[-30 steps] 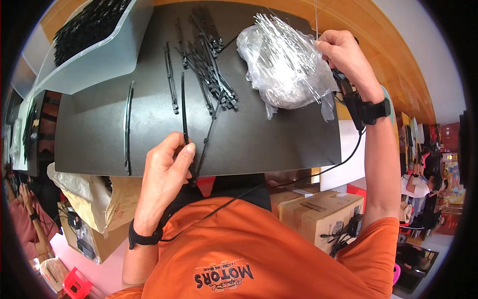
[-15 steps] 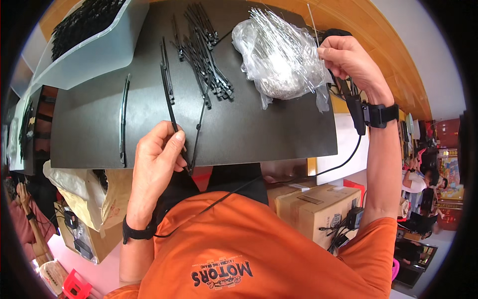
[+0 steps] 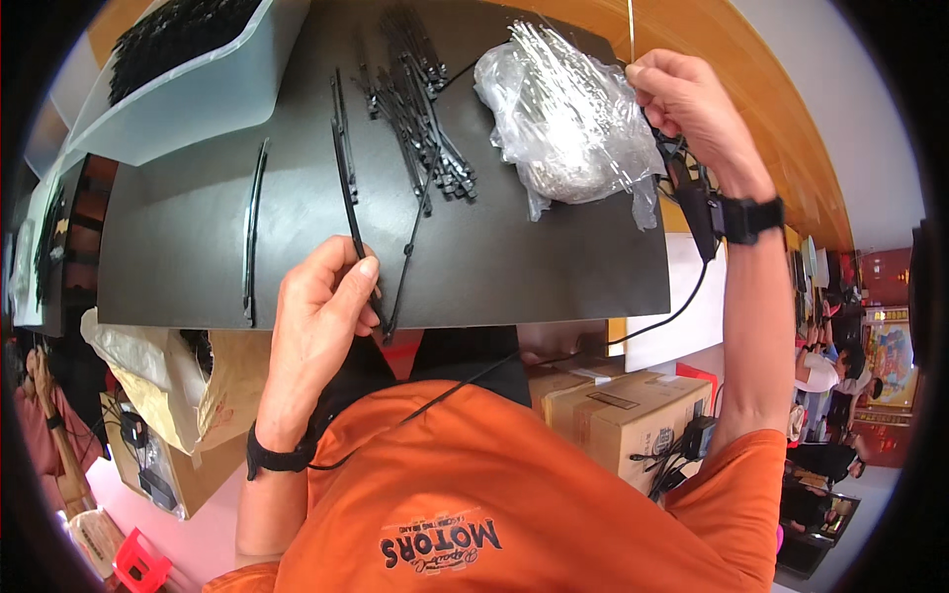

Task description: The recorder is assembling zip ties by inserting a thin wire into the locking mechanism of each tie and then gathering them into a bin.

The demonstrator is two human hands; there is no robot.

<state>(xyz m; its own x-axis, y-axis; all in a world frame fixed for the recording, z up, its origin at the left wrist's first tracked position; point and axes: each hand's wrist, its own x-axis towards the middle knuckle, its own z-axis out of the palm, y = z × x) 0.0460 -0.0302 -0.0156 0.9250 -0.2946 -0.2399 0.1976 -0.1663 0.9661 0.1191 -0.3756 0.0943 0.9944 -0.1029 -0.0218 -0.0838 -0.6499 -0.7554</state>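
My left hand (image 3: 324, 296) is at the table's near edge, its thumb and fingers closed on a long thin black strip (image 3: 346, 188) that points away from me. Another black strip (image 3: 408, 249), with a small knob along it, slants close by that hand. Up at the far right, my right hand (image 3: 682, 99) pinches a slender silver rod (image 3: 632, 25) that stands up from its fingertips. Beside it, a clear plastic bag (image 3: 514, 133) lies open, with many similar silver rods (image 3: 563, 84) sticking out. A pile of black strips (image 3: 425, 128) lies left of the bag.
The dark table (image 3: 554, 267) carries a translucent bin (image 3: 213, 114) of black pieces at far left and a separate black strip (image 3: 255, 232). A black cable (image 3: 682, 318) runs from my right wristband. Cardboard boxes (image 3: 613, 420) and a paper sack (image 3: 168, 385) stand below the table.
My right hand has shifted slightly farther away, and the silver rod now reaches the top of the picture. My left hand keeps its grip on the black strip. The whole view has shifted a little.
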